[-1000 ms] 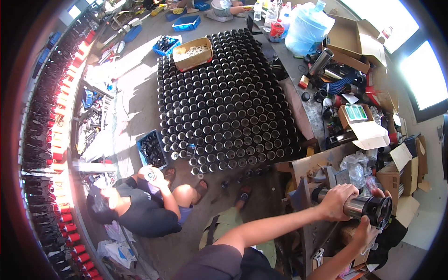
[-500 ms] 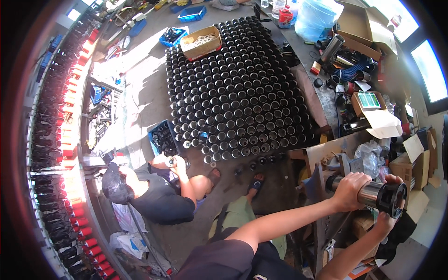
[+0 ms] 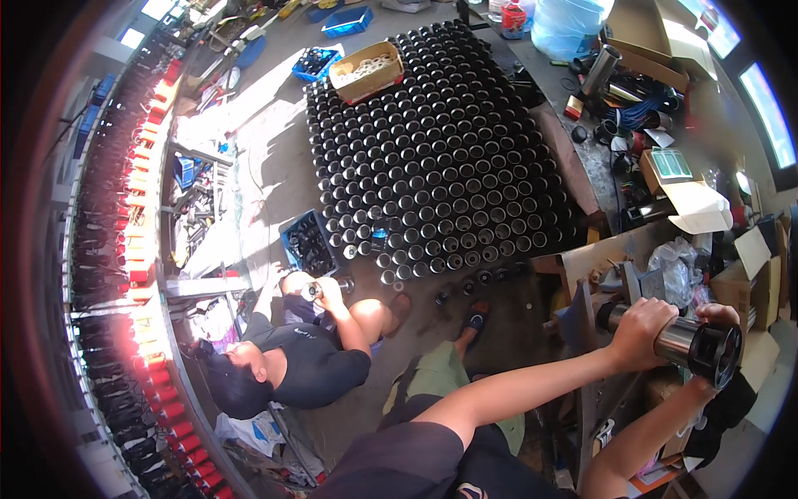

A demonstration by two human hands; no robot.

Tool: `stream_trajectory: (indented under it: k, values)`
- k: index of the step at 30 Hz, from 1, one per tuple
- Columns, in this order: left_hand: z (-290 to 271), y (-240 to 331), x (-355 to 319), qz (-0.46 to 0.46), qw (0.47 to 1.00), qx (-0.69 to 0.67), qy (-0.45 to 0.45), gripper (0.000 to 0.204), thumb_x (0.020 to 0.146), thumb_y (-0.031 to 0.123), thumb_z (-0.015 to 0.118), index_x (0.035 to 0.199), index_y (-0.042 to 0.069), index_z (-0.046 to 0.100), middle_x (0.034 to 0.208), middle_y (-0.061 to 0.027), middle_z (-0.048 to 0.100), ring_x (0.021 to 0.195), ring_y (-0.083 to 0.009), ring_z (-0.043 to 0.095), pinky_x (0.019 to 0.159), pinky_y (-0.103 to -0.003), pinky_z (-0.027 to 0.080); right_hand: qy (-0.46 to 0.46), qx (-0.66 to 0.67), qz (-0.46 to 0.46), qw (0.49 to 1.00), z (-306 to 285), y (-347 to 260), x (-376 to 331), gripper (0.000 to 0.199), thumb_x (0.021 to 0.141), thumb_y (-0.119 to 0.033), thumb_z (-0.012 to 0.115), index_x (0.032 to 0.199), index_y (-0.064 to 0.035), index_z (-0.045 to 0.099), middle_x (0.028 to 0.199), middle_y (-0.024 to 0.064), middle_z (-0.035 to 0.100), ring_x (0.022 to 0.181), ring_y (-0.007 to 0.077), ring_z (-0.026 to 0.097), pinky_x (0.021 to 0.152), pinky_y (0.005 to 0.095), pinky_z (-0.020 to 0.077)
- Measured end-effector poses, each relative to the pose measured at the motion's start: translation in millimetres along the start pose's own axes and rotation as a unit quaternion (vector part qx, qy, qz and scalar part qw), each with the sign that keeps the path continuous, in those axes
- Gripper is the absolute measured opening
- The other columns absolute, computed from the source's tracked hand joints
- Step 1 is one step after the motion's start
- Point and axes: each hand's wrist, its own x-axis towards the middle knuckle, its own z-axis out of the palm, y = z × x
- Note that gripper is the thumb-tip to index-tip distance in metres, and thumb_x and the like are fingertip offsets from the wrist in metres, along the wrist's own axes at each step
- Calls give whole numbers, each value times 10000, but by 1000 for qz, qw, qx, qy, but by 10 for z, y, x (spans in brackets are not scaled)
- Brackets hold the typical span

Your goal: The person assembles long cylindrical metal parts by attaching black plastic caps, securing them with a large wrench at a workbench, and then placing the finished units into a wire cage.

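At the right, a shiny steel cylinder with black ends (image 3: 675, 339) lies nearly level above the bench edge. My left hand (image 3: 644, 333) wraps around its steel body near the middle. My right hand (image 3: 716, 314) is at the large black end cap, with fingers over its top edge; the cap hides most of the palm. A narrower black part (image 3: 612, 317) sticks out past my left hand, next to a upright metal piece on the bench.
Rows of black tubes (image 3: 432, 166) cover the floor ahead, with a carton of white rings (image 3: 366, 73) on top. At the left a seated co-worker (image 3: 307, 358) holds a metal cylinder near a blue crate (image 3: 307, 241). Open cartons (image 3: 752, 274) and plastic bags crowd the bench.
The whole view has shifted, so most things appear farther right. Both my hands keep their hold on the steel cylinder. The co-worker's head and arms have moved.
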Motion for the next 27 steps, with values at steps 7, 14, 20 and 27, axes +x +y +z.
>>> stream_trajectory:
  k: [7, 14, 20, 27]
  values:
    - [69, 43, -69, -15, 998, 27, 63, 484, 651, 132, 795, 1067, -4, 589, 987, -173, 648, 919, -378, 638, 820, -443, 492, 338, -350, 36, 873, 664, -93, -262, 551, 899, -283, 767, 1272, 76, 579, 1182, 175, 690, 1058, 248, 669, 924, 397, 528]
    - [96, 29, -94, 0, 1000, 6, 8, 467, 664, 159, 784, 1057, 14, 577, 988, -167, 631, 931, -376, 624, 810, -437, 480, -204, 296, -38, 932, -133, 225, 355, 427, 842, -366, 801, 1038, -46, 597, 780, 50, 663, 734, 173, 601, 754, 280, 413]
    - [195, 23, 7, -1, 1000, 26, 17, 500, 669, 130, 797, 1110, 13, 593, 1021, -173, 648, 928, -392, 631, 813, -434, 499, 234, -190, -41, 952, 259, -110, -192, 669, 879, -348, 764, 1369, 39, 524, 1299, 171, 649, 1152, 265, 647, 1029, 371, 467]
    - [134, 31, -56, -11, 999, 39, -12, 555, 632, 119, 819, 1131, 27, 592, 1033, -173, 645, 948, -405, 626, 820, -448, 510, 84, -76, -22, 993, 138, -106, -4, 492, 741, -313, 804, 1035, 26, 603, 1001, 101, 637, 907, 233, 615, 867, 336, 468]
